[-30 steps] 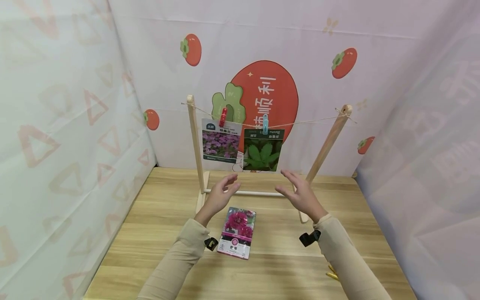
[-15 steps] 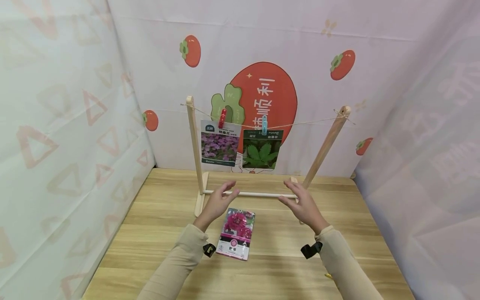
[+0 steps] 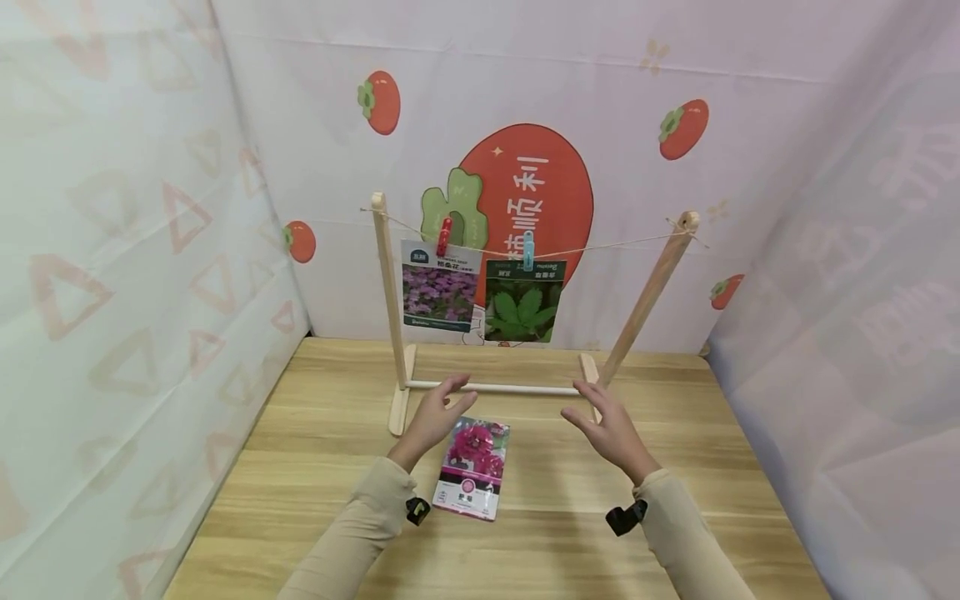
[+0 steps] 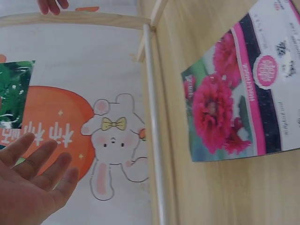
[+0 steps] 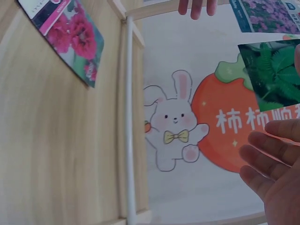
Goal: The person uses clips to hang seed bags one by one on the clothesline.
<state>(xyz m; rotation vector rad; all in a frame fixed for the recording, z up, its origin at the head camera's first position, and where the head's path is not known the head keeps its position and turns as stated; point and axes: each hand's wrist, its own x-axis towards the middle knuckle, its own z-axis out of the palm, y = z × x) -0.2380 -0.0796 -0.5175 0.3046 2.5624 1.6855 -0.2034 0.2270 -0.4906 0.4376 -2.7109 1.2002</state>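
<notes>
In the head view my left hand (image 3: 433, 418) hovers beside the far end of a seed packet with pink flowers (image 3: 471, 468), which lies on the table. My right hand (image 3: 611, 427) is held up to the right of it, near the stand's right foot. Both hands hold nothing, their fingers loosely extended, as the left wrist view shows for the left hand (image 4: 37, 180). Behind them a purple-flower packet (image 3: 438, 287) hangs from a string (image 3: 600, 245) by a red clothespin (image 3: 445, 237). A green-leaf packet (image 3: 522, 302) hangs by a blue clothespin (image 3: 528, 252).
The string runs between two wooden posts (image 3: 390, 292) of a stand, joined low down by a white rod (image 3: 517, 389). A wooden table (image 3: 315, 483) lies below. Printed cloth (image 3: 622, 108) encloses the back and both sides.
Both hands have lowered slightly toward me, and the right hand has drifted a little to the right. The hanging green packet sways. Yellow items near the right sleeve are now hidden from view.
</notes>
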